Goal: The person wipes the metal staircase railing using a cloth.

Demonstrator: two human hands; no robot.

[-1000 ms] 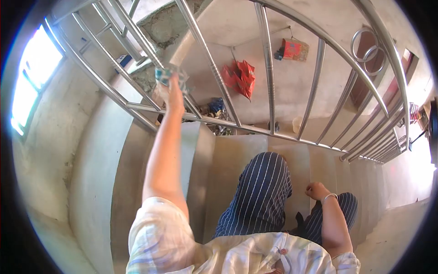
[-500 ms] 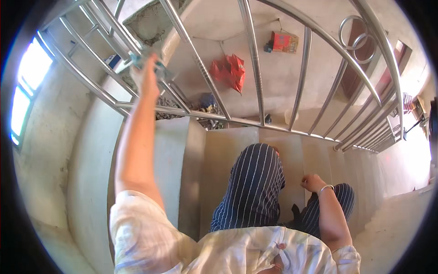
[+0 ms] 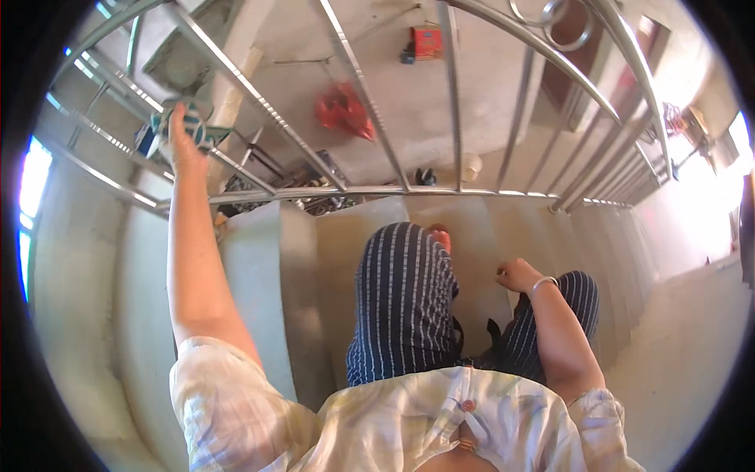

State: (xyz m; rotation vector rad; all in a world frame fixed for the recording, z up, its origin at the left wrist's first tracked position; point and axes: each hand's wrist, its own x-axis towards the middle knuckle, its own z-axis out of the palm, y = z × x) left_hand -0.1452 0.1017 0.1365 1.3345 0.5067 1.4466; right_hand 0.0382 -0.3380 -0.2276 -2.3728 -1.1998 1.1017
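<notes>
My left hand (image 3: 182,148) reaches out to the far left, closed around a slanted bar (image 3: 242,171) of the metal railing. A green, white and dark patterned cloth (image 3: 211,137) is in its grip, wrapped against that bar. My right hand (image 3: 519,275), its wrist in a pale bangle (image 3: 543,283), rests by my right knee with fingers curled in. Nothing shows in those fingers. Dark striped trousers (image 3: 401,303) cover my bent legs on the stairs.
Steps (image 3: 245,267) lie below me and descend to the right beside the railing's bottom rail (image 3: 377,191). Beyond the bars hang a red bag (image 3: 344,112) and a red box (image 3: 427,44). Clutter (image 3: 314,203) lies past the rail at left.
The view has swung, so the railing and hanging bag sit farther left. My left hand stays on the same bar with the cloth, now less blurred. My right hand keeps its place by my knee.
</notes>
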